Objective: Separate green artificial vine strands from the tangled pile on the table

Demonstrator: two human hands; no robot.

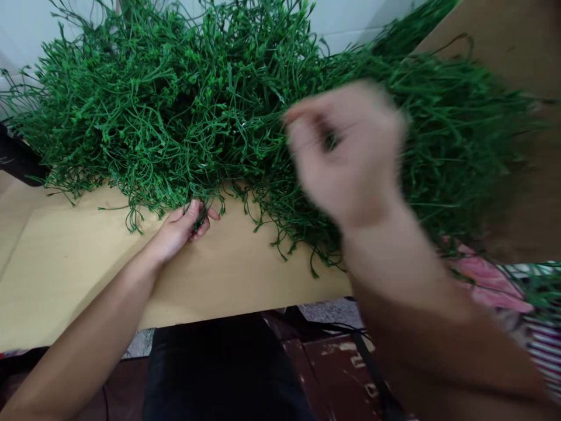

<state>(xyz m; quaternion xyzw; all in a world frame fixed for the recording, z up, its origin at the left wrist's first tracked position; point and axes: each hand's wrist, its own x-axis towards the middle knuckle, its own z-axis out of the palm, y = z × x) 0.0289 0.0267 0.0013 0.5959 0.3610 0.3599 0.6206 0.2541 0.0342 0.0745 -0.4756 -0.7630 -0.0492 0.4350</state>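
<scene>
A large heap of green artificial plant stems (175,111) with small forked tips spreads along the back of the board. At the heap's front edge, my left hand (186,225) has its thumb and fingers closed around a few of these dark green stems, low over the tan surface. My right hand (350,149) is raised in front of the heap's right part and smeared by motion. Its fingers are curled in toward the thumb; whatever they hold, if anything, is too blurred to make out.
The tan board (245,257) ends in a front edge above a dark seat (219,374). A brown cardboard panel (508,41) stands at the right, with pink cloth (495,280) below it. A black object (21,158) lies at the left, and a pale tiled wall (350,20) is behind.
</scene>
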